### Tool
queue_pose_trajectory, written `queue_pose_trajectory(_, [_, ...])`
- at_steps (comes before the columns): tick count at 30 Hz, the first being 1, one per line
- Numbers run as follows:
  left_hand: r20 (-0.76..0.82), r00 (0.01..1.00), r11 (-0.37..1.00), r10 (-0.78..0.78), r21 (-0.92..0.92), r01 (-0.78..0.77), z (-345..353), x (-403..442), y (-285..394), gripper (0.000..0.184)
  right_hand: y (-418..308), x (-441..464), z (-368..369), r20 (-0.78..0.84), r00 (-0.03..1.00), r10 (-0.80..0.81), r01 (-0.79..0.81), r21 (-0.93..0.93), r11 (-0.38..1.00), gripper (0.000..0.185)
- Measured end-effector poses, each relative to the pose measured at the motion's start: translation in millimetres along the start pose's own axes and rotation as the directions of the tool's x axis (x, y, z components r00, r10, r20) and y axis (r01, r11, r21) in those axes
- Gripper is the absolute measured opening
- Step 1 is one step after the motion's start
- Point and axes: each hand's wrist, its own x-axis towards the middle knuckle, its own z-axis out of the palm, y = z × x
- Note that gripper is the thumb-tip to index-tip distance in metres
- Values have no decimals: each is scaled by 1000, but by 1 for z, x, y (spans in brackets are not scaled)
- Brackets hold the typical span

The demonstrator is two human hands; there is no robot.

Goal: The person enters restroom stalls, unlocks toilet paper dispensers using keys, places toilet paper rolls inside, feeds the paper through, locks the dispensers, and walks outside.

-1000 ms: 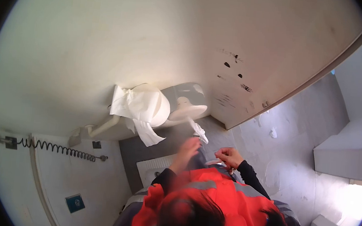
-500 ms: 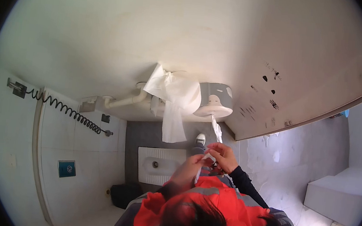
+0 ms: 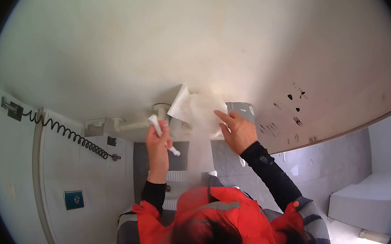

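Two hands are raised in front of me, well apart. On my feed the left hand [image 3: 157, 149] is curled, its fingers pinching a white wad [image 3: 155, 124] that pokes out at the top of the grip. A white end also shows below those fingers; I cannot tell whether it is the same piece. The right hand [image 3: 240, 133] is at the right edge of the white roll [image 3: 203, 105] by the wall [image 3: 132, 40]. I see its forefinger stretched towards the roll and its thumb held apart below; I cannot make out whether the fingertip touches paper. From the roll a blurred strip [image 3: 200, 156] hangs down between the hands, and a creased flap sticks out at the roll's left. I have the grey dispenser [image 3: 239, 108] just right of the roll, partly hidden by the right hand, and a pipe [image 3: 134, 126] to the left. Below, the toilet [image 3: 177, 176] is set in the floor [image 3: 228, 167], partly behind the left forearm and strip. Farther left I see a coiled cord [image 3: 74, 134] above a teal plate [image 3: 73, 199]
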Motion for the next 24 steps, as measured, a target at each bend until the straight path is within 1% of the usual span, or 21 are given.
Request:
queue_pose_trajectory(1, [10, 1000, 1000, -1, 1, 1, 8, 2, 5, 33, 2, 8, 6, -9, 999, -41, 41, -8, 999, 19])
queue_pose_trajectory(2, [126, 972, 932, 198, 282, -226, 16, 3, 10, 45, -2, 14, 6, -14, 999, -35, 35, -14, 999, 19])
queue_pose_trajectory(3, [289, 893, 740, 346, 501, -449, 25, 5, 12, 58, -6, 20, 5, -26, 999, -21, 20, -11, 1000, 15])
queue_pose_trajectory(4, [296, 891, 742, 345, 495, -452, 34, 7, 15, 58, -10, 25, 3, -39, 999, -6, 6, -7, 1000, 10])
queue_pose_trajectory(5, [396, 832, 618, 388, 558, -553, 42, 10, 16, 69, -16, 31, -1, -41, 999, -1, 1, -11, 1000, 10])
queue_pose_trajectory(6, [493, 768, 480, 409, 600, -640, 46, 12, 17, 80, -21, 35, -5, -37, 998, 50, -48, 76, 996, 8])
queue_pose_trajectory(7, [496, 770, 485, 401, 598, -638, 48, 15, 14, 80, -24, 37, -8, -29, 994, 104, -98, 161, 982, 7])
queue_pose_trajectory(9, [671, 663, 195, 332, 639, -745, 51, 27, 8, 73, -22, 39, -12, -36, 989, 143, -133, 189, 973, 7])
queue_pose_trajectory(12, [751, 614, 132, 242, 602, -788, 48, 45, -6, 62, -7, 31, -15, -41, 977, 211, -194, 252, 948, 7])
queue_pose_trajectory(13, [757, 608, 137, 238, 594, -793, 46, 49, -8, 62, 0, 26, -16, -40, 970, 239, -218, 287, 933, 8])
queue_pose_trajectory(14, [729, 627, 173, 275, 604, -778, 43, 53, -10, 47, 5, 20, -18, -45, 968, 248, -226, 282, 932, 8])
queue_pose_trajectory(15, [698, 646, 209, 311, 613, -762, 39, 59, -13, 33, 9, 14, -20, 2, 943, 331, -317, 295, 901, 10])
queue_pose_trajectory(16, [705, 640, 212, 307, 605, -768, 28, 68, -25, 33, 14, 9, -21, 49, 910, 411, -406, 306, 861, 11])
queue_pose_trajectory(17, [414, 805, 622, 425, 512, -592, 12, 79, -45, 33, 22, 3, -17, 79, 895, 439, -439, 328, 836, 19])
queue_pose_trajectory(18, [87, 929, 901, 360, 225, -370, 4, 87, -56, 32, 24, 0, -14, 72, 890, 450, -448, 325, 833, 19])
queue_pose_trajectory(19, [15, 970, 970, 243, -6, -243, 9, 83, -30, 26, 23, -1, -9, 113, 845, 523, -532, 285, 798, 29])
queue_pose_trajectory(20, [-28, 994, 965, 105, -238, -109, 13, 78, -4, 21, 21, -2, -4, 152, 791, 592, -611, 244, 753, 39])
queue_pose_trajectory(21, [14, 990, 932, 140, -341, -127, -5, 89, -10, 22, 19, 0, 2, 146, 786, 601, -617, 247, 747, 39])
queue_pose_trajectory(22, [25, 990, 933, 139, -339, -122, -9, 87, -5, 22, 17, 4, 8, 168, 772, 613, -634, 130, 763, 52])
queue_pose_trajectory(23, [-41, 989, 925, 144, -351, -149, -11, 82, 3, 22, 15, 10, 13, 189, 756, 627, -639, 9, 769, 65])
queue_pose_trajectory(24, [-108, 983, 916, 146, -360, -175, -15, 80, 7, 23, 11, 16, 16, 182, 752, 633, -646, 11, 764, 65])
